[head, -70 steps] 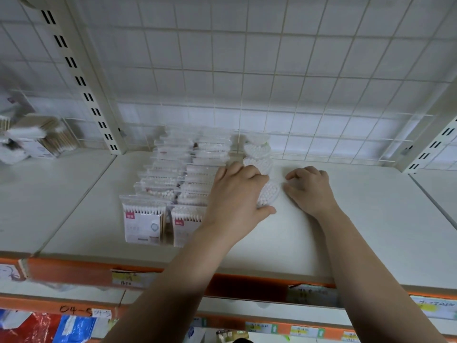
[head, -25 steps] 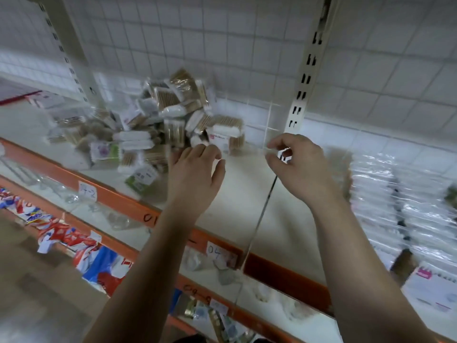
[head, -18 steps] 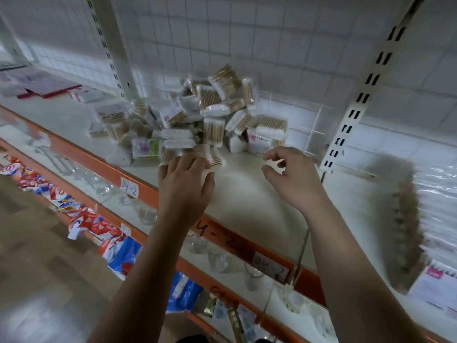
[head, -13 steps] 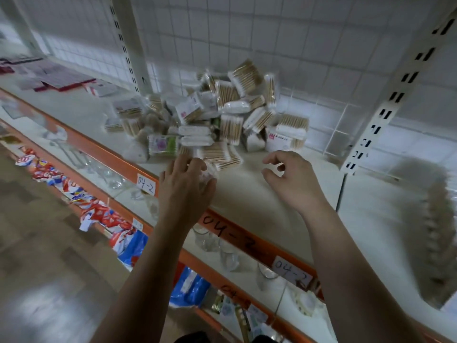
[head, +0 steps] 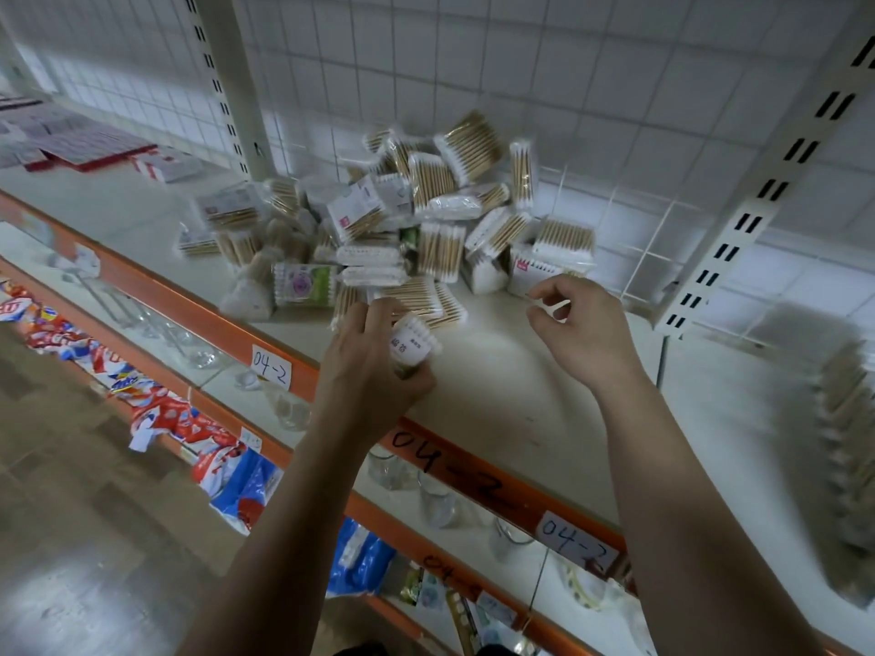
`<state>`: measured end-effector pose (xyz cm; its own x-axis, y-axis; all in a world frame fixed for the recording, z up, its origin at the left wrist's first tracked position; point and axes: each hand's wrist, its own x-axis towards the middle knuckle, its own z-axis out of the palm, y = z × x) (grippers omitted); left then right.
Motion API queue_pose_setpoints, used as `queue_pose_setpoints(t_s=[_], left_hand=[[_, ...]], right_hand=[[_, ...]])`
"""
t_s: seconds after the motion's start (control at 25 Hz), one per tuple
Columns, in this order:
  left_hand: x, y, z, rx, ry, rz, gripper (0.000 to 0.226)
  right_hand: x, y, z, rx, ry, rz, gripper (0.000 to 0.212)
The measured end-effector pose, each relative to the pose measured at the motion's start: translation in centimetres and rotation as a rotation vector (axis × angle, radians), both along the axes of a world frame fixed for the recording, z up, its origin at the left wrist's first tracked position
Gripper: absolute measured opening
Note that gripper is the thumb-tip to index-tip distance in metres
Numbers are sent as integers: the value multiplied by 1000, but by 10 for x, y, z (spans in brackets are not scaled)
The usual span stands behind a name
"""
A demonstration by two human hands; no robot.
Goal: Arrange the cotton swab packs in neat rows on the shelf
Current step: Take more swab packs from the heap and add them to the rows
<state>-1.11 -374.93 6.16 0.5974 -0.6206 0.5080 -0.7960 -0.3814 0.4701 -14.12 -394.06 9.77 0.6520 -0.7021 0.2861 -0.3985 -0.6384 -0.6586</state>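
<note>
a small pack [head: 413, 344] with a white printed label sits in the left hand [head: 374, 366], fingers and thumb wrapped round it, above the front part of the shelf [head: 511, 385]. just behind it, flat packs of wooden-stick swabs lie at the near edge of the pile [head: 416, 229], a loose heap of swab packs tipped every way against the back of the shelf. one pack in the heap's front left is green and white [head: 303, 284].

the right hand [head: 580, 331] hovers near the pile's right end, apart from the left hand. its fingers are curled in, forefinger tip meeting the thumb, with nothing visible between them.

far right on the next shelf bay stands a row [head: 847, 419] of packs, too blurred to read.

behind the pile is a white wire grid [head: 568, 63], with a slotted upright [head: 236, 87] left of the pile and another [head: 738, 220] to its right. the shelf's front edge [head: 473, 471] is orange, with a handwritten tag [head: 271, 366] reading "04-2". glasses [head: 435, 501] stand on the shelf below. red and white boxes [head: 94, 149] lie far left on the upper shelf. the floor [head: 71, 513] shows lower left.
</note>
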Motion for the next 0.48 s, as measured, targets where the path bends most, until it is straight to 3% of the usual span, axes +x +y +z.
queue_pose_setpoints(t_s=[0.12,0.32,0.48], left_hand=[[-1,-11,4,-72,-15,-59,71],[-3,-26,4,-165,-96,-68,48],[0,-28,1,-136,-30,-65,48]], right_hand=[[-2,-14,5,-6,-21,-64,13],[-2,-31,14,-18,-42,-99,13],[4,-35,16,-29,-50,-99,16]])
